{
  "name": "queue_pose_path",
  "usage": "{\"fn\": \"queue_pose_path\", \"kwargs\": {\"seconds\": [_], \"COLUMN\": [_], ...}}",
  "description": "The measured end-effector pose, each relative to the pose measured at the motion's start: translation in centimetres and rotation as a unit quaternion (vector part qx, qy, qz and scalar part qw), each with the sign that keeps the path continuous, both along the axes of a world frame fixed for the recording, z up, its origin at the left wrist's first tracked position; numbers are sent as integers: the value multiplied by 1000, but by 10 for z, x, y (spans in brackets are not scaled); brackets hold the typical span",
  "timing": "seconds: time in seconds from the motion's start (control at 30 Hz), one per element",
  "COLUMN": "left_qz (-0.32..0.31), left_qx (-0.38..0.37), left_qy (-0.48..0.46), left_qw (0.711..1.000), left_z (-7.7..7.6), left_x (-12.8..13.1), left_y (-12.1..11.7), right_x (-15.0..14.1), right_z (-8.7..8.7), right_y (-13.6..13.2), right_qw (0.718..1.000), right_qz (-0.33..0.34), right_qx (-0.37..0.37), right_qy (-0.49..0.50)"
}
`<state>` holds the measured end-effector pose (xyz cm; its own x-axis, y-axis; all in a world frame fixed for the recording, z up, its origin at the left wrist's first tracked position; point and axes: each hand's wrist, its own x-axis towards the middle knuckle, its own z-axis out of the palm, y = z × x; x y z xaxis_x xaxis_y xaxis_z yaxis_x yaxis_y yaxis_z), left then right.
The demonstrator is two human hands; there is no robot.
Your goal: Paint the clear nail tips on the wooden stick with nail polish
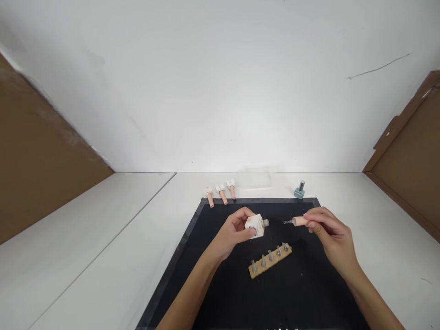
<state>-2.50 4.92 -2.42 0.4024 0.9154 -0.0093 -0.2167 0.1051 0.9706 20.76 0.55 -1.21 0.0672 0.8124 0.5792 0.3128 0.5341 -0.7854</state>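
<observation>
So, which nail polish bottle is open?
The white nail polish bottle in the left hand: its neck is bare, its peach brush cap in the right hand. The three other white bottles and the teal one are capped.

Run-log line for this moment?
left hand: holds uncapped bottle | right hand: holds brush cap, apart from bottle | black mat: strip with clear tips

Looks to us like a tabletop nail-art stn: white wall (227, 91), brown cardboard-like side panels (41, 151), white tbl (134, 256) w/ black mat (275, 302), nail-polish btls (256, 223) & tan strip (267, 266) w/ clear nail tips (271, 255). Home or shop, we can't tell.
</observation>
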Motion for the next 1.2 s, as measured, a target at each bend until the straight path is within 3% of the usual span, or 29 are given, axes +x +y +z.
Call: {"fn": "queue_pose_path", "kwargs": {"seconds": [0.33, 0.73, 1.2], "left_qz": [-31, -62, -61], "left_qx": [-2, -27, -45], "left_qy": [-23, -60, -70], "left_qw": [999, 996, 995], "left_z": [4, -1, -4], "left_x": [2, -1, 0], "left_y": [-2, -3, -3], "right_x": [-1, 0, -1], "right_z": [4, 4, 9], "right_y": [-7, -10, -10], "right_qw": [998, 996, 993], "right_qz": [6, 61, 70], "right_qx": [16, 54, 90], "right_qy": [55, 27, 5]}}
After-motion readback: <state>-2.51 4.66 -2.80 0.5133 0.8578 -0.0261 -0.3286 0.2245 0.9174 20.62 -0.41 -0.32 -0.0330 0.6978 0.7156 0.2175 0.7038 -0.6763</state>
